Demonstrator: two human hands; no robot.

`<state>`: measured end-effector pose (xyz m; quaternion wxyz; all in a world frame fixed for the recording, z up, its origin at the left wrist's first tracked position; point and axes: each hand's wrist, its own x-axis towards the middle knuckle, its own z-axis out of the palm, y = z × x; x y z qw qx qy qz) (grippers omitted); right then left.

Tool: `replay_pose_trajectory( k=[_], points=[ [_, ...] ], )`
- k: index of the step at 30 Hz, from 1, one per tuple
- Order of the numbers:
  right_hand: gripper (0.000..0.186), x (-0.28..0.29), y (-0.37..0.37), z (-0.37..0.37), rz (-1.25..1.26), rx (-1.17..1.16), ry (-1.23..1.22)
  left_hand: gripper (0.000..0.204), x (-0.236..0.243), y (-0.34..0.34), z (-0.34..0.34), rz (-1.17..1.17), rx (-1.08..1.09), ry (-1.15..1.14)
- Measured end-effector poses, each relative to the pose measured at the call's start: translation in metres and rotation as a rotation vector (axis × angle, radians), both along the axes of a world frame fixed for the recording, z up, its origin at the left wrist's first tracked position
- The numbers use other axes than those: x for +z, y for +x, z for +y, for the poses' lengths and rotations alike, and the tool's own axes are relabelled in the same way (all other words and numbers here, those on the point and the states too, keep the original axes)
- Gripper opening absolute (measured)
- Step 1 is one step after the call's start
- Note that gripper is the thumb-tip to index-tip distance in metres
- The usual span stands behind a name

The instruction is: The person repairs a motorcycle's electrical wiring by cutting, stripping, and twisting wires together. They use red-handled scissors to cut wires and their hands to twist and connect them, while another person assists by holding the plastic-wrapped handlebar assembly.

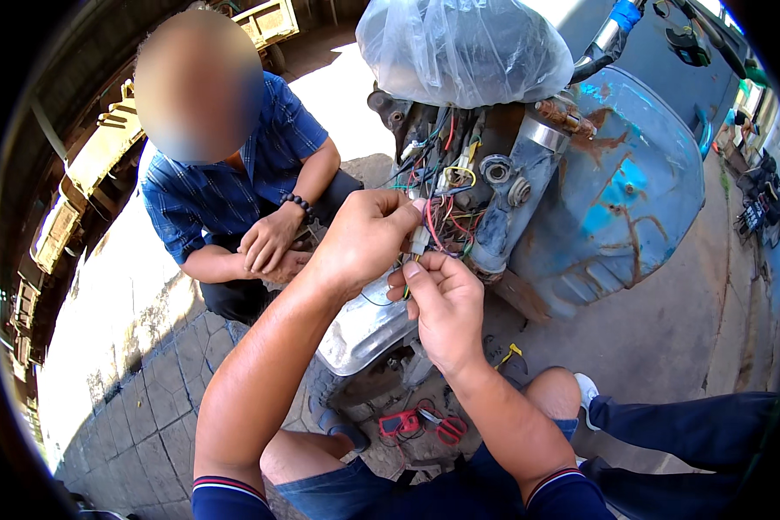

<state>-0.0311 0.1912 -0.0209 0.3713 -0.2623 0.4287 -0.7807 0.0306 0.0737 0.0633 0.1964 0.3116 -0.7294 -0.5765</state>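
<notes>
My left hand (361,241) is closed, thumb and fingertips pinched at a white plastic wire connector (419,240) in the middle of the view. Just below and to its right, my right hand (446,305) pinches thin wires (409,282) that run down from the connector. Its other fingers are curled. Around and beyond my fingers spreads a tangle of coloured wires (458,178), red, yellow, green and black, hanging from the opened front of an old vehicle. A silver metal fender (366,328) over a tyre lies beneath my hands.
A person in a blue plaid shirt (225,186) crouches at the left, hands together. A rusty blue panel (628,195) and a plastic-wrapped bulky part (459,52) flank the wiring. Below lie a red meter (399,423) and red-handled scissors (450,431). Another person's dark trousers (693,425) extend at the right.
</notes>
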Motion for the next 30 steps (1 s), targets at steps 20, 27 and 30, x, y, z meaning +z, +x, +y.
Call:
replay_pose_trajectory(
  k=[20, 27, 30],
  points=[
    [0.036, 0.007, 0.014, -0.025, -0.132, -0.286, -0.170, 0.019, -0.023, -0.038, 0.028, 0.382, 0.300, 0.152],
    [0.039, 0.006, 0.012, -0.027, 0.048, -0.416, -0.075, 0.016, -0.024, -0.038, 0.033, 0.362, 0.354, 0.090],
    [0.041, 0.007, 0.013, -0.026, 0.065, -0.426, -0.061, 0.016, -0.028, -0.036, 0.030, 0.348, 0.351, 0.081]
  ],
)
